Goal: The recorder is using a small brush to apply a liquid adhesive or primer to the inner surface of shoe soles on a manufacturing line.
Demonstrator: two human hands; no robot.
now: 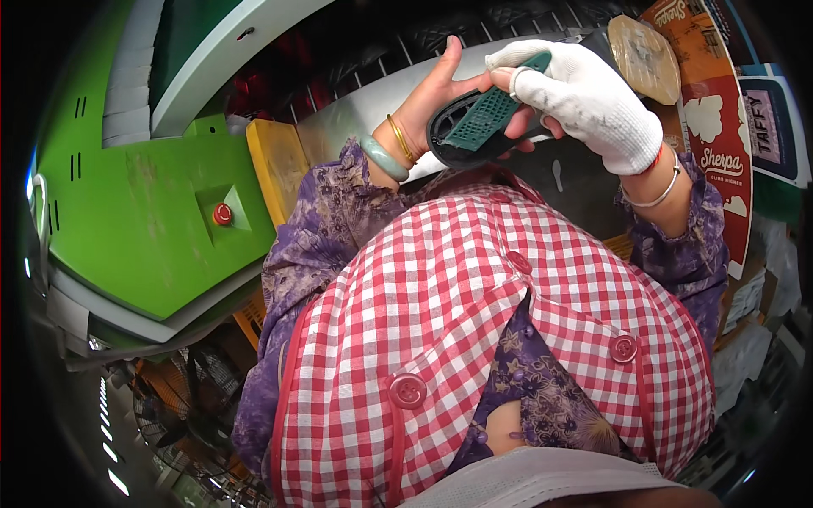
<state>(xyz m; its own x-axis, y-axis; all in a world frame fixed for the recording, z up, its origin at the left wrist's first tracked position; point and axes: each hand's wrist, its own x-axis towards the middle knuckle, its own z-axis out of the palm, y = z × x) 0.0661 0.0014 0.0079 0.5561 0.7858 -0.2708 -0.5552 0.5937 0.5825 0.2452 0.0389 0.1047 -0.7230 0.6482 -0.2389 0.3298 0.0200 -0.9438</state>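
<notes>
My bare left hand (422,110) supports a black shoe sole (442,138) from beneath, its fingers wrapped partly round it and its thumb pointing up. The sole has a raised rim and a hollow inside. Over that hollow lies a dark green perforated insert (487,118), tilted, with its far end lifted. My right hand (589,97), in a white glove with bare fingertips, pinches the insert's upper end between thumb and fingers. The glove hides part of the sole's far end.
A green machine housing (152,220) with a red push button (223,214) stands at left. Beside it is a yellow block (278,165). A small white strip (556,175) lies on the dark surface. At right are a tan wrapped bundle (644,59) and a red printed panel (716,152).
</notes>
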